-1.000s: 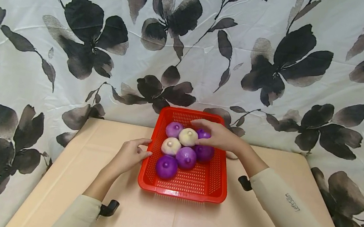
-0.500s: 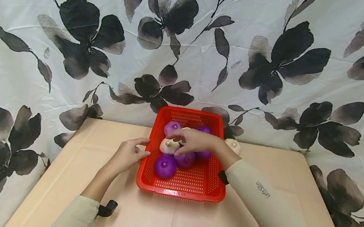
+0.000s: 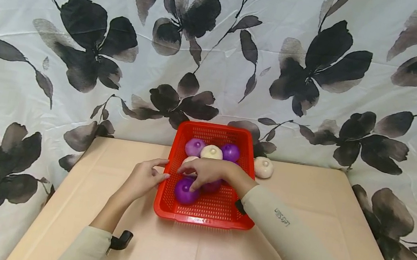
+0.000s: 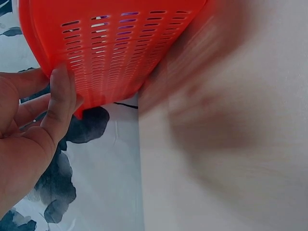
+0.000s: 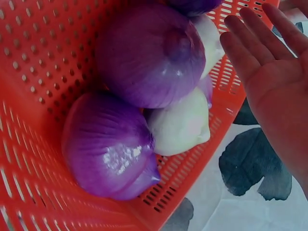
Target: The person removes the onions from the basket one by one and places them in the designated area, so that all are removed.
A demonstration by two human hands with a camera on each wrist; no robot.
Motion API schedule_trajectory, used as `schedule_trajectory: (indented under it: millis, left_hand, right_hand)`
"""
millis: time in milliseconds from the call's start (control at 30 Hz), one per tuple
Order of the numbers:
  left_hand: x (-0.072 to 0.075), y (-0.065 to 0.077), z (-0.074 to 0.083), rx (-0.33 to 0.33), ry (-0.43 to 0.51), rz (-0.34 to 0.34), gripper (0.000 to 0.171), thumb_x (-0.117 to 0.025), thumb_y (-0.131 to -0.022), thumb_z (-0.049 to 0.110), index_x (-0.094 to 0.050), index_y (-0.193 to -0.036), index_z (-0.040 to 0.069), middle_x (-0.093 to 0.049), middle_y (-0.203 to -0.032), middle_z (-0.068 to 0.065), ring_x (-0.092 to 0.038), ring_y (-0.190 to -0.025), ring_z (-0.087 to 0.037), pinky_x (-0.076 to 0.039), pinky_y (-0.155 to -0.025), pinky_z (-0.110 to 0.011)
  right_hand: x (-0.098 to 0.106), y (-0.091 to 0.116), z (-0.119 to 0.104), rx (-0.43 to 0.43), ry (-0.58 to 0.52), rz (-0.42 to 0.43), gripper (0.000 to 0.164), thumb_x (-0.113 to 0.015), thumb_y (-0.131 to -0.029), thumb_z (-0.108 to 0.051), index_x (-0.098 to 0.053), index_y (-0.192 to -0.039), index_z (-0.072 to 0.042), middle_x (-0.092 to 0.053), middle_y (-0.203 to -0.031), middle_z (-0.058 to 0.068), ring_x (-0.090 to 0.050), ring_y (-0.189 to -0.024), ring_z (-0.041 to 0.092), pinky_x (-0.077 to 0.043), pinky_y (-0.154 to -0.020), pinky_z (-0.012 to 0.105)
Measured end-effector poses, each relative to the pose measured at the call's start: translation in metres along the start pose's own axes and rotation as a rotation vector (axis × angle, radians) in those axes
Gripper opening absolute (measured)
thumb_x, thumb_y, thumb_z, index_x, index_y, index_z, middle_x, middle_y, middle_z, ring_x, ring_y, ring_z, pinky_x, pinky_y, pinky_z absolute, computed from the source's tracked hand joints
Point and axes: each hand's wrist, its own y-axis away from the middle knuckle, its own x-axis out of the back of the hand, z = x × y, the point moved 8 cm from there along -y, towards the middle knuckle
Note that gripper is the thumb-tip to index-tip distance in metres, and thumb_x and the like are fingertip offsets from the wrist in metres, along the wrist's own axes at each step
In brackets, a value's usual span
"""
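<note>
A red perforated plastic basket (image 3: 237, 209) sits on the table, holding purple and white onions. Its left side meets my left hand (image 3: 145, 179), whose fingertips and thumb touch the rim; the left wrist view has these fingers (image 4: 58, 103) against the outer wall. Over the basket's left middle is my right hand (image 3: 206, 170), holding nothing; its fingers (image 5: 255, 36) stretch out straight in the right wrist view. Just below it sits a purple onion (image 3: 185, 192). One white onion (image 3: 190, 159) and another purple onion (image 3: 212, 187) are partly hidden by this hand. Behind lie a white onion (image 3: 211, 152) and a purple onion (image 3: 230, 151).
A pale onion (image 3: 263, 168) lies on the table outside the basket, at its right back side. A light purple onion (image 3: 194, 147) is at the basket's back left. The beige table (image 3: 300, 214) ends at a flower-patterned cloth (image 3: 252, 105) behind.
My right hand has moved left and toward me across the basket, uncovering the back onions and the pale onion outside. My left hand has stayed at the rim.
</note>
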Motion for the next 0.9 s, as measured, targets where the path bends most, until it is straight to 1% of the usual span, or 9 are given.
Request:
schedule_trajectory:
  millis: [67, 233, 333, 433, 567, 633, 700, 833, 900]
  left_hand:
    - [0.001, 0.0, 0.001, -0.001, -0.004, 0.001, 0.049, -0.075, -0.094, 0.007, -0.059, -0.14, -0.002, -0.071, -0.121, -0.023, -0.069, -0.059, -0.015, -0.057, -0.056, -0.029]
    - [0.003, -0.001, 0.005, 0.006, -0.023, -0.002, 0.049, -0.074, -0.094, 0.008, -0.059, -0.14, -0.002, -0.071, -0.121, -0.023, -0.069, -0.06, -0.015, -0.056, -0.057, -0.027]
    - [0.003, -0.001, 0.006, 0.01, -0.02, -0.009, 0.049, -0.074, -0.094, 0.008, -0.059, -0.14, -0.003, -0.071, -0.122, -0.023, -0.07, -0.061, -0.015, -0.057, -0.059, -0.028]
    - [0.003, -0.002, 0.004, 0.011, -0.005, -0.011, 0.049, -0.074, -0.094, 0.007, -0.059, -0.14, -0.002, -0.071, -0.121, -0.023, -0.07, -0.061, -0.015, -0.059, -0.06, -0.032]
    - [0.001, -0.003, 0.002, 0.008, 0.014, -0.015, 0.049, -0.074, -0.094, 0.006, -0.059, -0.14, -0.002, -0.071, -0.123, -0.023, -0.071, -0.062, -0.015, -0.062, -0.064, -0.043]
    - [0.001, -0.003, 0.001, 0.01, 0.013, -0.015, 0.049, -0.074, -0.094, 0.007, -0.059, -0.14, -0.002, -0.07, -0.124, -0.023, -0.071, -0.062, -0.015, -0.062, -0.065, -0.044]
    - [0.001, -0.002, 0.001, 0.016, 0.012, -0.016, 0.049, -0.074, -0.094, 0.007, -0.059, -0.14, -0.002, -0.07, -0.125, -0.023, -0.071, -0.063, -0.015, -0.062, -0.065, -0.043]
    - [0.002, -0.001, 0.001, 0.032, 0.007, -0.018, 0.05, -0.074, -0.094, 0.008, -0.059, -0.141, -0.001, -0.071, -0.123, -0.023, -0.071, -0.063, -0.015, -0.06, -0.062, -0.032]
    - [0.002, 0.0, 0.001, 0.034, 0.007, -0.022, 0.05, -0.074, -0.095, 0.008, -0.058, -0.141, -0.002, -0.071, -0.12, -0.023, -0.071, -0.063, -0.015, -0.059, -0.061, -0.03]
  right_hand:
    - [-0.001, -0.002, 0.001, -0.009, 0.005, 0.0, 0.07, -0.08, -0.088, -0.014, -0.05, -0.151, -0.01, -0.053, -0.153, 0.01, -0.048, -0.146, 0.03, -0.046, -0.115, 0.046]
    - [-0.004, -0.009, 0.004, 0.004, 0.048, 0.002, 0.066, -0.079, -0.09, -0.013, -0.052, -0.15, -0.009, -0.055, -0.151, 0.009, -0.051, -0.143, 0.028, -0.043, -0.118, 0.043]
    - [-0.006, -0.011, 0.006, -0.013, 0.059, 0.007, 0.064, -0.079, -0.09, -0.013, -0.053, -0.149, -0.011, -0.057, -0.149, 0.008, -0.052, -0.141, 0.026, -0.042, -0.119, 0.042]
    - [-0.006, -0.011, 0.008, -0.045, 0.083, 0.021, 0.064, -0.081, -0.089, -0.015, -0.055, -0.148, -0.015, -0.058, -0.148, 0.006, -0.054, -0.138, 0.024, -0.042, -0.118, 0.043]
    - [-0.008, -0.013, 0.01, -0.066, 0.142, 0.038, 0.063, -0.082, -0.088, -0.016, -0.057, -0.146, -0.018, -0.061, -0.144, 0.002, -0.056, -0.131, 0.022, -0.045, -0.116, 0.043]
    - [-0.011, -0.014, 0.01, -0.073, 0.172, 0.038, 0.063, -0.082, -0.088, -0.017, -0.058, -0.146, -0.02, -0.063, -0.14, 0.0, -0.058, -0.128, 0.02, -0.046, -0.115, 0.042]
    - [-0.015, -0.016, 0.009, -0.071, 0.201, 0.032, 0.062, -0.082, -0.088, -0.017, -0.058, -0.145, -0.02, -0.064, -0.137, -0.002, -0.058, -0.125, 0.018, -0.047, -0.114, 0.041]
    - [-0.023, -0.019, 0.01, -0.081, 0.266, 0.021, 0.06, -0.081, -0.089, -0.018, -0.059, -0.144, -0.024, -0.065, -0.133, -0.005, -0.057, -0.123, 0.014, -0.047, -0.114, 0.04]
    - [-0.025, -0.02, 0.01, -0.086, 0.291, 0.015, 0.059, -0.081, -0.088, -0.018, -0.06, -0.143, -0.026, -0.066, -0.132, -0.006, -0.058, -0.122, 0.013, -0.046, -0.114, 0.04]
